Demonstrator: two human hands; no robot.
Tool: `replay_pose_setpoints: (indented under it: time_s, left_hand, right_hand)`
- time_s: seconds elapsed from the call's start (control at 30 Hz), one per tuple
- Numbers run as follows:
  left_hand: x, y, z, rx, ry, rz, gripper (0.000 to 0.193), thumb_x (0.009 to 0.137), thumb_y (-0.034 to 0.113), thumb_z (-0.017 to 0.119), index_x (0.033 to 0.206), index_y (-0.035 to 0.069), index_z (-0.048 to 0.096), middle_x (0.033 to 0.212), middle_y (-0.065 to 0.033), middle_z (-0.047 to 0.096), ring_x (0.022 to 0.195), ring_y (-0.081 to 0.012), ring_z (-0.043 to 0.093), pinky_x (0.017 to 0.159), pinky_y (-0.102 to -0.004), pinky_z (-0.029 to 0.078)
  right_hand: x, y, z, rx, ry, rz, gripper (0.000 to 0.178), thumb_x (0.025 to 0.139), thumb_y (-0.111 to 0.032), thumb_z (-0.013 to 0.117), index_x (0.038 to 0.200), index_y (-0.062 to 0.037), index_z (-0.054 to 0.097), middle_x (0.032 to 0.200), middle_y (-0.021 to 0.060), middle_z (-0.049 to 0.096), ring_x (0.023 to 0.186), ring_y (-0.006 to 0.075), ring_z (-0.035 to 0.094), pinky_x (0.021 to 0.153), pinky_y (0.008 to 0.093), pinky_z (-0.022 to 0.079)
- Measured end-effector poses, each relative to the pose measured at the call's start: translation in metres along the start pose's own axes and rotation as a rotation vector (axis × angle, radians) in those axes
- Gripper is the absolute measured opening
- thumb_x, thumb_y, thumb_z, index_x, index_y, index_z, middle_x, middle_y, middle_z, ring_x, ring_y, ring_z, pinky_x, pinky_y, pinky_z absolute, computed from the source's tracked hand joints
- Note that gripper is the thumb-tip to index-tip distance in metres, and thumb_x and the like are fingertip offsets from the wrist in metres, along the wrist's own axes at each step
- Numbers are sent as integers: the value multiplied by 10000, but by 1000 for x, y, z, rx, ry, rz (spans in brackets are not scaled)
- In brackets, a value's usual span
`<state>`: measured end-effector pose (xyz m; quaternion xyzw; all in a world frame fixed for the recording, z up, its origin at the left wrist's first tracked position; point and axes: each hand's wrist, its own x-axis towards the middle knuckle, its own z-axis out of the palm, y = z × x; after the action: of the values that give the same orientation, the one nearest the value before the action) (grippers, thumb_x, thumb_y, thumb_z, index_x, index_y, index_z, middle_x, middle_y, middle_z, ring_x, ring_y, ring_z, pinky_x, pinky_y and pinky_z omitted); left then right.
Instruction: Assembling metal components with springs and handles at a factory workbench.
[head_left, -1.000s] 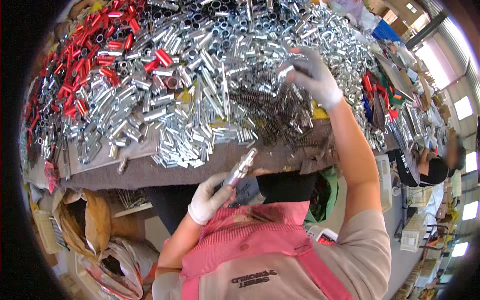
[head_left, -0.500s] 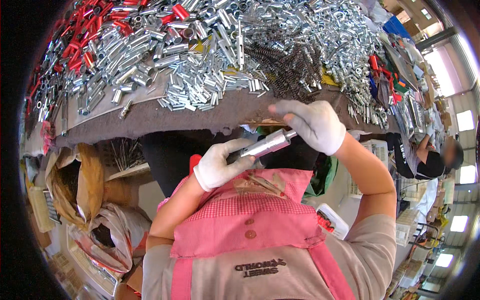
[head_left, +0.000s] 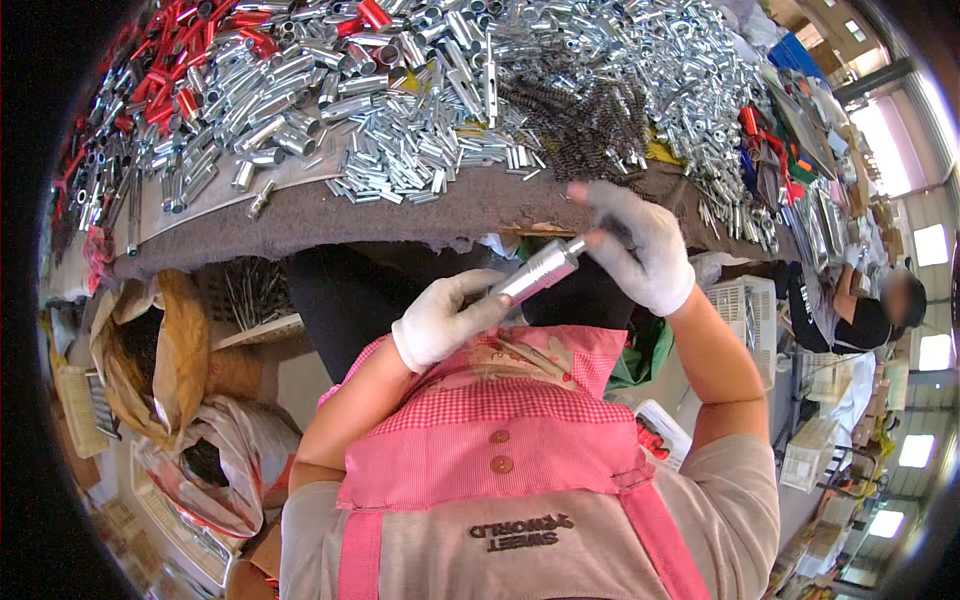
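Grey felt covers our workbench (head_left: 420, 215), its near edge curving across the upper half of the view, and just below that edge, in front of the chest, we hold a short silver metal tube (head_left: 537, 271) tilted up toward the right. Our left hand (head_left: 445, 318), in a white cotton glove, is wrapped around the tube's lower end, fingers curled and thumb on top, the bare forearm rising from the lower left. Our right hand (head_left: 640, 245), also gloved in white, meets the tube's upper end: thumb and forefinger pinch at the tip while the other fingers arch above it, the wrist bent and the forearm coming in from the right. Whether something small sits between those fingertips we cannot tell.

Beneath the hands is our pink checked apron (head_left: 500, 440) over a beige shirt. On the bench beyond, a broad heap of silver tubes (head_left: 400, 110) spreads across the felt, with a dark tangle of coil springs (head_left: 590, 125) near its middle and red tubes (head_left: 190, 60) piled toward the far left. Below the bench at left stand open sacks (head_left: 170, 360). At the right rim another person (head_left: 850, 310) in dark clothes sits beside white crates (head_left: 740, 310).
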<state>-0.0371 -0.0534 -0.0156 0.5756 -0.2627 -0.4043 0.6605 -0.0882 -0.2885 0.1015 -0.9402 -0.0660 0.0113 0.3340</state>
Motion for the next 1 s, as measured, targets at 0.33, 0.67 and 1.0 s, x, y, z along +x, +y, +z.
replay_pose_setpoints:
  time_s: [0.33,0.67,1.0]
  left_hand:
    - [8,9,16,876,513,405,286,835,278,626,1018,58,619,819,-170,640,725,-327,629,639,-380,506]
    - [-18,21,-84,-1149,682,454,208,908,180,556,1045,26,529,702,-9,497,662,-138,539,676,-308,528]
    - [53,-167,-66,-1235,1126,-369,236,941,291,404,905,99,537,782,-81,557,700,-236,539,651,-387,478]
  right_hand:
    - [24,-5,129,1370,818,117,200,878,-76,548,1031,-72,420,844,63,543,774,158,540,823,328,445]
    - [-62,6,85,286,-75,-39,507,719,-184,741,1155,-7,553,987,178,645,904,311,646,786,349,514]
    - [-81,32,125,99,-120,246,516,730,-177,730,1176,-19,522,974,194,645,910,318,646,797,356,504]
